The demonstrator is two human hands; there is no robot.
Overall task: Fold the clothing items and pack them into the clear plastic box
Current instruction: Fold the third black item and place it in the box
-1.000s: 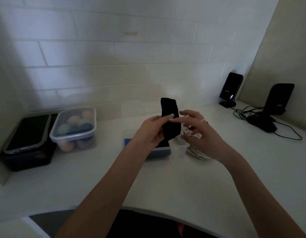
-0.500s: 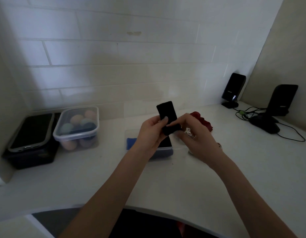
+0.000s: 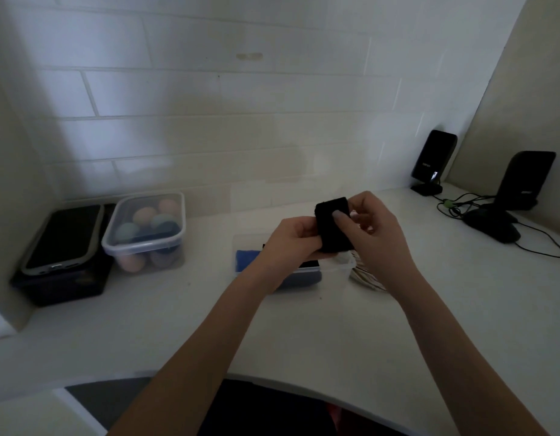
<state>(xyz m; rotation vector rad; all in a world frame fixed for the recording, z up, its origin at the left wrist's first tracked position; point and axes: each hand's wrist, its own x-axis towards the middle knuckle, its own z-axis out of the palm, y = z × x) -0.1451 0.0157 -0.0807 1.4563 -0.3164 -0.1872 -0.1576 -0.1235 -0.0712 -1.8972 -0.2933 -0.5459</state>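
Observation:
A small black cloth item (image 3: 332,228), folded into a short thick rectangle, is held up over the counter between both hands. My left hand (image 3: 293,239) grips its left edge and my right hand (image 3: 371,237) pinches its front with the thumb on top. Directly below stands the clear plastic box (image 3: 338,269), partly hidden by my hands, with a blue folded item (image 3: 247,258) at its left end and something dark beside it. A pale striped cloth (image 3: 366,278) lies on the counter just right of the box, under my right wrist.
At the far left sit a closed clear tub of coloured balls (image 3: 145,231) and a dark box with a grey-rimmed lid (image 3: 63,247). Two black speakers (image 3: 433,162) (image 3: 524,180), a black mouse (image 3: 492,228) and cables lie at the right. The counter's curved front edge (image 3: 304,385) is near me.
The long black item has been folded down from a tall strip into a short compact rectangle. Both hands stayed above the box, shifting slightly right; the red item is now hidden behind my right hand.

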